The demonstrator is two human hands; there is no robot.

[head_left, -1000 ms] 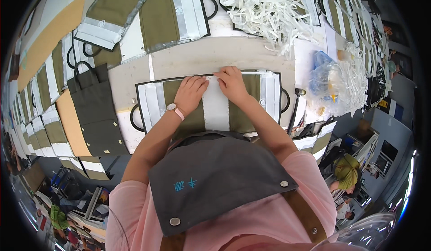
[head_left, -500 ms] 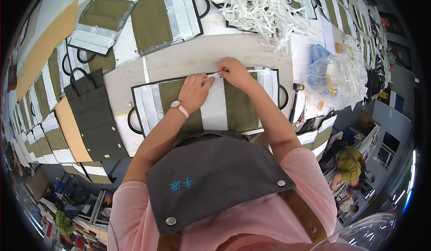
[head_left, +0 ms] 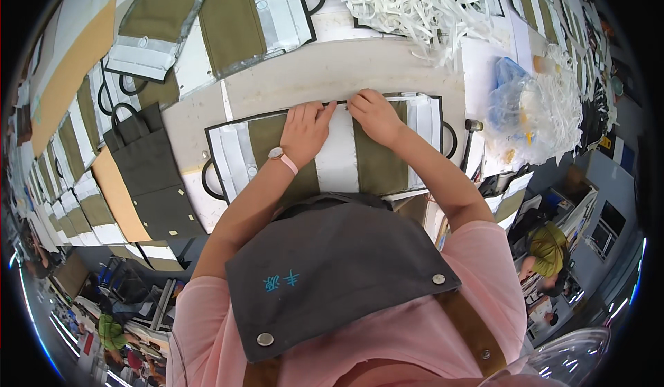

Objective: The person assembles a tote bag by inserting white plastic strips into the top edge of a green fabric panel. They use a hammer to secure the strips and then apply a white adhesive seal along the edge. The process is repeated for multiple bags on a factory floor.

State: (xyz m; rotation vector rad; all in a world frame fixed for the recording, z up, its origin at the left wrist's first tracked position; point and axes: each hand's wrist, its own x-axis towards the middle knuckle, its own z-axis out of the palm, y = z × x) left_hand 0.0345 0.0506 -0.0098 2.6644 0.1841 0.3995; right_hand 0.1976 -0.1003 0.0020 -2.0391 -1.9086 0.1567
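Observation:
A flat olive and white fabric bag panel (head_left: 377,162) with black edging and black loop handles lies on the table in front of me. My left hand (head_left: 304,131) rests flat on its upper edge, fingers spread, a watch with a pink strap at the wrist. My right hand (head_left: 373,114) presses on the white centre strip at the panel's top edge, fingers bent, close beside the left hand. Whether the fingers pinch the fabric I cannot tell.
A dark grey finished bag (head_left: 149,179) lies to the left. More olive and white panels (head_left: 242,13) lie at the back. A heap of white strips (head_left: 415,3) sits at the far right, with a clear plastic bag (head_left: 515,103) beside it. Stacks of panels line the left edge.
Both hands have shifted slightly along the panel's top edge; the left hand now lies flatter and closer to the right hand.

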